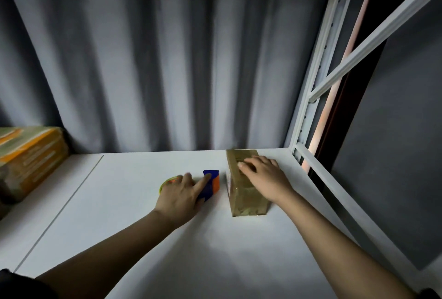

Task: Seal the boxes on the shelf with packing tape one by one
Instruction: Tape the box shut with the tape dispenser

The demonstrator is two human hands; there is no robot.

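Small brown tape-wrapped cardboard box (pixel 244 184) at 3 o'clock on the white shelf (pixel 134 227); I judge it light, stiff, slick. My right hand (pixel 264 178) rests flat on top. Left hand (pixel 180 194) grips the blue-and-orange tape dispenser (pixel 211 184), 9 o'clock of it.

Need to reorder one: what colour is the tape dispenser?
Blue and orange tape dispenser, under the left hand; head view.
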